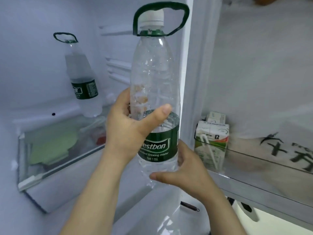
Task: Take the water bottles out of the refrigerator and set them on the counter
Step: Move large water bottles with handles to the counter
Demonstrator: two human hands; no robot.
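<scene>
Nearest me, my right hand (186,168) grips the base of the big water bottle (155,73) and my left hand (128,126) is wrapped round its middle. It's upright, just inside the fridge opening. The second bottle (81,77) stands far left on the glass shelf (25,167).

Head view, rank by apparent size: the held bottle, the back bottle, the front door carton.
Largest: held clear green-labelled water bottle, though it is nearest the camera.
Next: farther matching clear water bottle; same design, so distance may explain the difference.
Smallest: white-and-green drink carton.
</scene>
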